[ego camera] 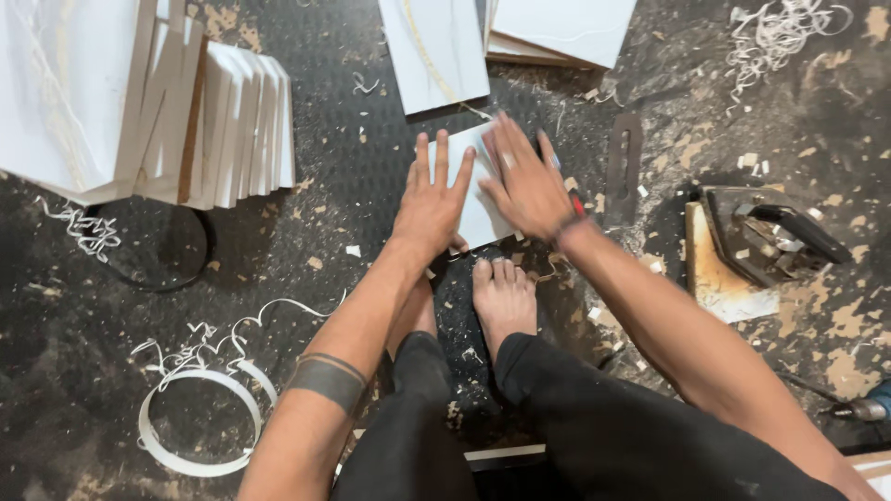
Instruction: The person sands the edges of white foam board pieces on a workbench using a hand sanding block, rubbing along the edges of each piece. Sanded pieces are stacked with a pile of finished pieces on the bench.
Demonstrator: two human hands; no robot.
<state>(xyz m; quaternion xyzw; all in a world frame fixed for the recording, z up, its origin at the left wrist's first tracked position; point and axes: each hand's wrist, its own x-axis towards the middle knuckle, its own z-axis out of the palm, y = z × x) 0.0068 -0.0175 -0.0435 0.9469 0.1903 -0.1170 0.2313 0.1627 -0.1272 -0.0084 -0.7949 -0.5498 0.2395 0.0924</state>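
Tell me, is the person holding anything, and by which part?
Nothing is gripped. Both the left hand and the right hand lie flat, fingers spread, pressing on the top face of a small white laminated panel lying on the floor.

small panel [483, 209]: white, plain
stacked boards [232, 125]: white faces, brown edges
floor mat [353, 111]: black, dotted texture
trousers [594, 427]: black
edge-band coil [200, 422]: white
iron [770, 232]: dark grey
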